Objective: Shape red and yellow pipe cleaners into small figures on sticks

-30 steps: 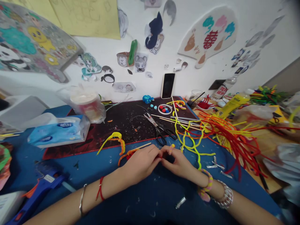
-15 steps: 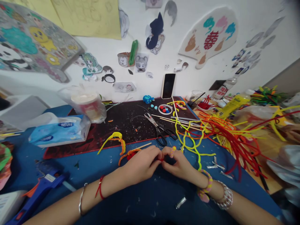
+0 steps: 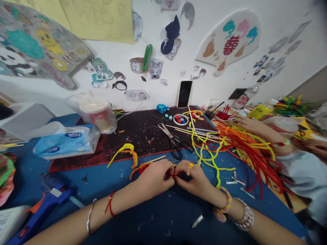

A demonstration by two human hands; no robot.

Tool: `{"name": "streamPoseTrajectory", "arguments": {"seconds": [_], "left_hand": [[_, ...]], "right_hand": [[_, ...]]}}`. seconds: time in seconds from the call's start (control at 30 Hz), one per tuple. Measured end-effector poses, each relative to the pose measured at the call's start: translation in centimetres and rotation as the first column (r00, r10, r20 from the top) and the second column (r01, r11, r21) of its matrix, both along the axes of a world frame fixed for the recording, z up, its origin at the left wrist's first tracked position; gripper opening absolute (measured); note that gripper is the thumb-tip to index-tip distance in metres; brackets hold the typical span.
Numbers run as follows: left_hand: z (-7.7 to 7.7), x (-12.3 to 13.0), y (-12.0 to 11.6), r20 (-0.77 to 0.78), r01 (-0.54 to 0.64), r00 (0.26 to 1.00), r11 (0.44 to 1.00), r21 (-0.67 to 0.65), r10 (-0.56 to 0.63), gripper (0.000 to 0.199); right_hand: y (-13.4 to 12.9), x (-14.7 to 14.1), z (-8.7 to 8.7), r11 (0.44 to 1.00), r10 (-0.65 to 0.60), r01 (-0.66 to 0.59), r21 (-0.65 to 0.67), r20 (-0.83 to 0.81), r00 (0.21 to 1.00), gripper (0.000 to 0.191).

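Note:
My left hand and my right hand meet fingertip to fingertip over the blue table. Both are closed in a pinch on a short piece of red pipe cleaner, mostly covered by the fingers. Just behind my left hand lies an orange pipe cleaner piece, with something red beside it. A bent yellow and orange pipe cleaner rests farther left. Black-handled scissors lie open beyond my hands. Loose yellow-green pipe cleaners spread out behind my right hand.
A pile of red and orange pipe cleaners covers the right side, where another person's arm reaches over it. At left are a blue glue gun, a tissue pack and a bagged cup. A phone leans on the wall.
Another person's arm has come in from the right over the pipe cleaner pile. My hands stay together, and the fingertips have shifted slightly on the red piece.

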State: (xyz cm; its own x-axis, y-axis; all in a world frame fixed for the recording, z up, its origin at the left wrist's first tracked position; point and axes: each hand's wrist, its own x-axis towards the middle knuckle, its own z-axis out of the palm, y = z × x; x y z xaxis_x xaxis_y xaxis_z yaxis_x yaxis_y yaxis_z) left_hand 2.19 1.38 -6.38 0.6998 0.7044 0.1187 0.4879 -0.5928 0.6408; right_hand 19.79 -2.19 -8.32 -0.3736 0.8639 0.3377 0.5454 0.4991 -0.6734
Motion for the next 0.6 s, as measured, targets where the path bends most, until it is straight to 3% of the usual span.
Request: {"name": "streamPoseTrajectory", "arguments": {"seconds": [0.2,0.47,0.6], "left_hand": [[0.30,0.09,0.09,0.019,-0.014,1.000,0.998,-0.067,0.015,0.007],[0.18,0.07,-0.05,0.045,-0.059,0.997,0.995,-0.078,0.062,0.005],[0.37,0.08,0.10,0.049,-0.063,0.996,0.985,-0.162,0.072,0.004]], "right_hand": [[-0.01,-0.09,0.05,0.998,-0.018,0.017,0.054,0.011,1.000,0.003],[-0.08,0.11,-0.02,0.994,-0.075,0.082,-0.075,0.095,0.993,0.008],[0.00,0.24,-0.37,0.997,-0.071,0.073,-0.032,0.079,0.994,0.008]]}}
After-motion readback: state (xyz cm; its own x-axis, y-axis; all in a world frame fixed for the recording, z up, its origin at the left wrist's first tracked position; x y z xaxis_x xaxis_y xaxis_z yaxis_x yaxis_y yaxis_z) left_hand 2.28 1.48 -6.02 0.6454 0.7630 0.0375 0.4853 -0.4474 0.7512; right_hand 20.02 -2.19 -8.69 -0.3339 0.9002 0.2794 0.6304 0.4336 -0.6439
